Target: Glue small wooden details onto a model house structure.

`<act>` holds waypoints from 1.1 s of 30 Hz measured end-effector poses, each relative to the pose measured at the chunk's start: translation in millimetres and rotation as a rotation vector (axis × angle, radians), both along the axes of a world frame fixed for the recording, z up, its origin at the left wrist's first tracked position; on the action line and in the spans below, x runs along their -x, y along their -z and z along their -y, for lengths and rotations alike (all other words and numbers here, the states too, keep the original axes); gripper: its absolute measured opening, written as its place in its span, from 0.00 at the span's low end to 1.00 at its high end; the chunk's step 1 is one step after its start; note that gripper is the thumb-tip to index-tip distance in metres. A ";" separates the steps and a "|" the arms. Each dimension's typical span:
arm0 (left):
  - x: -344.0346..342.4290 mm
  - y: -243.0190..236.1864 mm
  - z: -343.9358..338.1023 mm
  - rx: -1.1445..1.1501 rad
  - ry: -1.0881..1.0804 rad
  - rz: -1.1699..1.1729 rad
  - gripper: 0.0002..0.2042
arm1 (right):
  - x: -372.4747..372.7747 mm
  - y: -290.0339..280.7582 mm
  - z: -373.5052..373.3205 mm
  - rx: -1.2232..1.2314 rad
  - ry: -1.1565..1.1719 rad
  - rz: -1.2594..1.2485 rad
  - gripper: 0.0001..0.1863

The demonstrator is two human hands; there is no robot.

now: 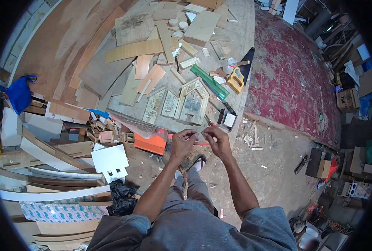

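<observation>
My left hand (pixel 183 143) and my right hand (pixel 217 141) come together at the table's near edge, thumbs and fingers pinched. Something small and pale seems to be between the fingertips, too small to make out. A thin red-tipped tool (pixel 209 120) shows just past my right fingers; I cannot tell whether that hand touches it. Beyond my hands lies a house-shaped wooden panel (pixel 192 102) with small pieces on its face. Two narrower wooden panels with little window frames, one in the middle (pixel 169 103) and one on the left (pixel 155 105), lie beside it.
Wood offcuts (pixel 152 48) crowd the table's far side. A yellow-handled handsaw (pixel 237 79), a green strip (pixel 209 80) and a small black-edged box (pixel 228 120) lie on the right. An orange box (pixel 150 143) stands below the edge; scrap wood (pixel 104 129) is piled left.
</observation>
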State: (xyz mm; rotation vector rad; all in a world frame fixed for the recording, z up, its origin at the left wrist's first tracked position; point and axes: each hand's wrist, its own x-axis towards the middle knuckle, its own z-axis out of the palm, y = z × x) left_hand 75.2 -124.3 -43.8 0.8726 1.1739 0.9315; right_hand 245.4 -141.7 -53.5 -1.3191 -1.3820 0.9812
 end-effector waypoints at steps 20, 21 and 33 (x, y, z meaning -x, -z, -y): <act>-2.3 -91.7 5.9 0.083 0.192 0.456 0.08 | 1.8 -114.2 25.5 -0.201 0.021 0.023 0.10; -1.1 -92.8 6.3 0.113 0.203 0.509 0.08 | 1.7 -116.6 26.2 -0.202 0.023 0.023 0.10; 4.8 -90.8 15.5 0.057 0.244 0.469 0.08 | 5.3 -127.1 36.3 -0.181 0.031 0.016 0.10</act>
